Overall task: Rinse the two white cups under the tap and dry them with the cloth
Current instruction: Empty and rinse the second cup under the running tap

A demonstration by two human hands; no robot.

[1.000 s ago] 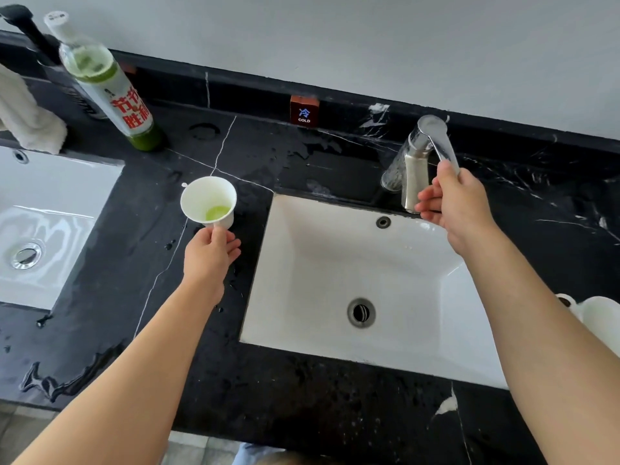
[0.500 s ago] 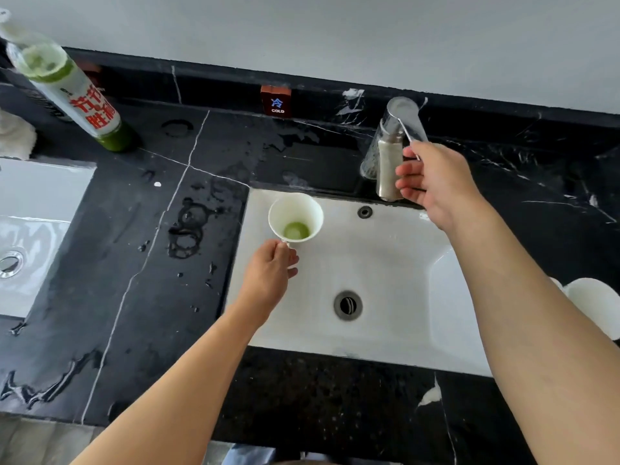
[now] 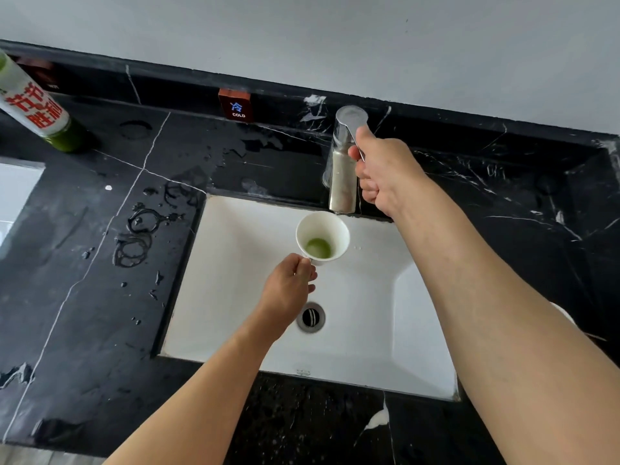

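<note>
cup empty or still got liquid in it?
Not empty: the cup, upright in the left hand, has a green pool at its bottom.

Over the white sink (image 3: 235, 297) in the black worktop (image 3: 84, 313), the left hand (image 3: 288, 290) holds a white cup (image 3: 322, 237) with green residue beneath the tap (image 3: 344, 162), whose lever the right hand (image 3: 385, 172) grips.

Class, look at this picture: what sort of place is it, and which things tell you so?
Probably a washroom or pantry counter: a white sink set in a black marble counter, a metal tap, and a "COLD" label on the back ledge.
</note>
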